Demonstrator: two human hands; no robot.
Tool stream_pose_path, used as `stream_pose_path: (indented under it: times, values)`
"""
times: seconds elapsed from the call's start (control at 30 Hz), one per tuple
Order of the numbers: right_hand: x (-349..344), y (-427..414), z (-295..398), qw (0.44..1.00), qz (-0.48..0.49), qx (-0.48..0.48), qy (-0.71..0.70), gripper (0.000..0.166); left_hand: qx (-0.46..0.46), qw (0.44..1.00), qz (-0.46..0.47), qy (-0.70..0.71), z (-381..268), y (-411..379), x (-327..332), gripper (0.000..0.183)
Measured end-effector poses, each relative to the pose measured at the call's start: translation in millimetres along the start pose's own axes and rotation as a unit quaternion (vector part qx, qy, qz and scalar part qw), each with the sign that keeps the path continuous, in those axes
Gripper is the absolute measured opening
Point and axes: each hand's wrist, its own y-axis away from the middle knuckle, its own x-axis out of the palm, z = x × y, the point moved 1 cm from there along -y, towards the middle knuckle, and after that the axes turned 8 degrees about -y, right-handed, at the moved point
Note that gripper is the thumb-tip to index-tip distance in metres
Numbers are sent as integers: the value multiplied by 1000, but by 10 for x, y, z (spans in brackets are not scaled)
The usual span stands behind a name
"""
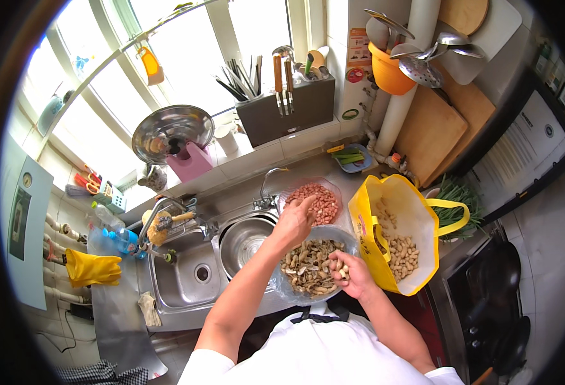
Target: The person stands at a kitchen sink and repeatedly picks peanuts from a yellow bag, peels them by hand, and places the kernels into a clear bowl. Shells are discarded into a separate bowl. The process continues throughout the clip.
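My left hand (296,220) reaches over the near edge of a clear bowl (339,192) of pinkish shelled peanuts (320,199). Its fingers point forward and apart, with no object visible in them; its underside is hidden. Several unshelled peanuts (343,270) rest in my right hand (355,278), its fingers curled around them. That hand hovers at the right side of a plastic-lined bowl (289,293) heaped with empty peanut shells (309,264). Right of it stands a yellow shopping bag (354,211), gaping, with unshelled peanuts (403,255) inside.
Left of the bowls are a metal basin (246,243) and a steel sink (181,284). Behind lie a small dish (354,159) of green vegetable pieces and a dark utensil holder (287,113). Green stalks (458,204) and a black cooktop (484,284) are at the right.
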Motion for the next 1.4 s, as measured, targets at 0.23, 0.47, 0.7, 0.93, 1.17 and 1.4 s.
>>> stream_pose_path:
  times: [0.23, 0.47, 0.7, 0.93, 1.17, 1.4]
  values:
    - [12, -50, 71, 998, 33, -13, -50, 32, 17, 977, 190, 93, -497, 461, -95, 30]
    - [138, 7, 25, 995, 20, -69, 72, 31, -38, 976, 107, 186, -676, 891, 50, 26]
    - [257, 58, -47, 962, -9, -116, 249, 26, -7, 993, 52, 104, -588, 1028, 77, 22]
    - [254, 80, -37, 987, 22, -98, 126, 22, -21, 990, 9, 142, -667, 1007, -17, 31]
    - [194, 72, -198, 976, 127, 80, -160, 25, -145, 882, 5, 448, -720, 1105, 166, 32]
    - [377, 186, -213, 989, 120, 54, -64, 13, -231, 814, -3, 532, -791, 1128, 29, 24]
